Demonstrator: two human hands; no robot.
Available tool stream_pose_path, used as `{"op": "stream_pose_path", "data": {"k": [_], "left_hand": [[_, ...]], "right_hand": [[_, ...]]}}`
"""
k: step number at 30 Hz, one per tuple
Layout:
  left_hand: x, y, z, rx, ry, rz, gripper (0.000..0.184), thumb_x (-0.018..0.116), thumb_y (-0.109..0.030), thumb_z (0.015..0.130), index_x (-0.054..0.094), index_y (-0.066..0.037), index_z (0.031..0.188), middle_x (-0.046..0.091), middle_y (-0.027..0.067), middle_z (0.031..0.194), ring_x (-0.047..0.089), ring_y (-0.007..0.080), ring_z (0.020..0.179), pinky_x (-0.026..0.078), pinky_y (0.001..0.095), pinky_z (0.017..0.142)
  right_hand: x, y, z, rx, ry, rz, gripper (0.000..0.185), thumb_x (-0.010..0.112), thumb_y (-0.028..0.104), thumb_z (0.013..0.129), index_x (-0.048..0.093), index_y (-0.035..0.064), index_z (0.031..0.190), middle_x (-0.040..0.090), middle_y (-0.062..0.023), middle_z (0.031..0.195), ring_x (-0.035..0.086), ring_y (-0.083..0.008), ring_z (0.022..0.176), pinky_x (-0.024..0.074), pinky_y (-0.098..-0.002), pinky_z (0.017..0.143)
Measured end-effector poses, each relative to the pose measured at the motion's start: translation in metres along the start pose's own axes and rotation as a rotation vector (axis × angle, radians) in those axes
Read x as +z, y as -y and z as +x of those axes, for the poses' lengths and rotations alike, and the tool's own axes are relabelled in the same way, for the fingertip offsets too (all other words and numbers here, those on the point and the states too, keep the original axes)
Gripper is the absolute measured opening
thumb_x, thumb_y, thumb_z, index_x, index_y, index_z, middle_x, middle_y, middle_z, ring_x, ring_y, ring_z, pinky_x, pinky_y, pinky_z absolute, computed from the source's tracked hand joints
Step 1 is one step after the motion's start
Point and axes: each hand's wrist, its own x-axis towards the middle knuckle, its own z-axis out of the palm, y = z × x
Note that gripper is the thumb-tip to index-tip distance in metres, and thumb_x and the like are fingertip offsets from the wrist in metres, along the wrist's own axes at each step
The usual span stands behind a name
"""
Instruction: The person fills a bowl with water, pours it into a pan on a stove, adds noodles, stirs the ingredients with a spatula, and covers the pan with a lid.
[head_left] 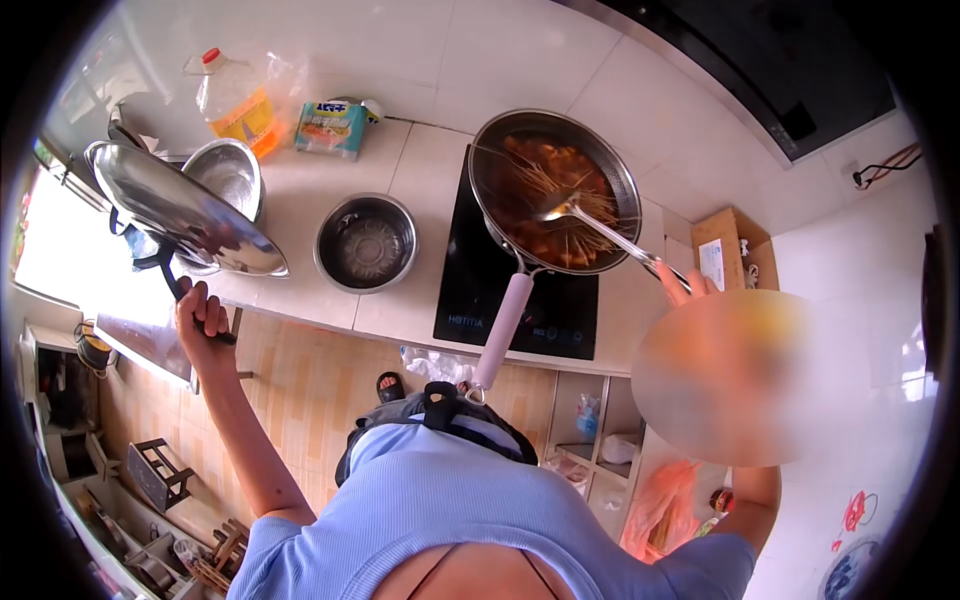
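Observation:
My left hand (202,312) is closed around the black handle of a shiny metal lid (190,205), which is tilted up over the left end of the counter. Toward the right, my right hand (692,284) grips the end of a metal spatula (612,232); much of that hand is blurred. The spatula's head rests in a frying pan (630,190) among thin, noodle-like strands (545,175) and chunks in reddish-brown sauce. A pale pink handle (503,330) extends from the pan toward my body. The pan sits on a black induction cooktop (465,290).
A steel bowl (367,243) stands left of the cooktop, and another metal bowl (228,175) is partly behind the lid. Near the wall are an oil bottle (240,110) and a teal packet (331,128). A cardboard box (735,250) occupies the right corner. Below is a stool (160,475).

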Motion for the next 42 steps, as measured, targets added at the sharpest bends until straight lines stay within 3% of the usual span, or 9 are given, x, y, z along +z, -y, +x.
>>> {"op": "stream_pose_path", "data": {"k": [5,8,20,24,30,36,42], "left_hand": [[0.002,0.007,0.0,-0.019,-0.027,0.012,0.01,0.048,-0.006,0.081,0.039,-0.01,0.078,0.029,-0.0042,0.057,0.027,0.0022,0.04,0.024,0.0167,0.035],[-0.002,0.007,0.002,-0.053,0.008,-0.013,0.009,0.048,-0.007,0.081,0.04,-0.01,0.078,0.029,-0.004,0.057,0.027,0.0024,0.041,0.025,0.0168,0.036],[-0.004,-0.002,-0.009,-0.023,0.046,-0.031,0.007,0.048,-0.007,0.081,0.042,-0.009,0.083,0.031,-0.0043,0.058,0.027,0.0017,0.041,0.025,0.0161,0.036],[-0.008,-0.007,-0.017,0.025,-0.051,-0.002,0.007,0.048,-0.006,0.081,0.043,-0.009,0.084,0.031,-0.0045,0.058,0.027,0.002,0.039,0.023,0.0156,0.034],[-0.028,-0.013,-0.021,0.025,0.008,-0.01,0.007,0.048,-0.007,0.082,0.044,-0.009,0.087,0.031,-0.0049,0.058,0.028,0.001,0.039,0.026,0.0152,0.034],[-0.016,-0.012,-0.022,0.029,-0.059,-0.021,0.009,0.049,-0.004,0.08,0.041,-0.009,0.082,0.03,-0.0042,0.057,0.027,0.0022,0.038,0.024,0.0158,0.032],[-0.014,-0.01,-0.019,0.026,-0.021,-0.02,0.008,0.048,-0.005,0.081,0.041,-0.009,0.082,0.029,-0.0047,0.057,0.026,0.0019,0.038,0.024,0.0154,0.032]], "right_hand": [[-0.037,-0.018,-0.023,0.14,0.158,0.063,0.042,0.057,0.005,0.074,0.052,0.014,0.115,0.049,-0.0087,0.071,0.055,-0.025,0.062,0.0452,-0.036,0.056],[-0.049,-0.024,-0.025,0.271,0.11,0.242,0.037,0.059,0.012,0.076,0.053,0.0129,0.113,0.052,-0.0098,0.068,0.054,-0.0279,0.06,0.0435,-0.038,0.057],[0.04,-0.007,0.052,0.247,0.071,0.189,0.032,0.058,0.013,0.076,0.054,0.0104,0.107,0.055,-0.0152,0.068,0.057,-0.0327,0.062,0.0461,-0.0405,0.057],[0.046,-0.009,0.062,0.231,0.003,0.197,0.031,0.059,0.013,0.076,0.055,0.0118,0.107,0.055,-0.0144,0.069,0.058,-0.0311,0.064,0.0466,-0.0391,0.057],[-0.022,-0.011,0.059,0.165,-0.073,0.194,0.035,0.061,0.01,0.074,0.055,0.0144,0.108,0.051,-0.0102,0.066,0.057,-0.0277,0.06,0.0464,-0.0362,0.054],[-0.006,-0.014,0.066,-0.077,-0.17,0.096,0.035,0.061,0.01,0.073,0.058,0.0169,0.107,0.05,-0.0091,0.066,0.056,-0.0247,0.058,0.0461,-0.0333,0.051],[0.015,-0.042,0.043,-0.129,-0.138,0.088,0.034,0.059,0.01,0.074,0.058,0.0182,0.108,0.051,-0.0092,0.07,0.056,-0.0241,0.058,0.0468,-0.0332,0.053]]}}
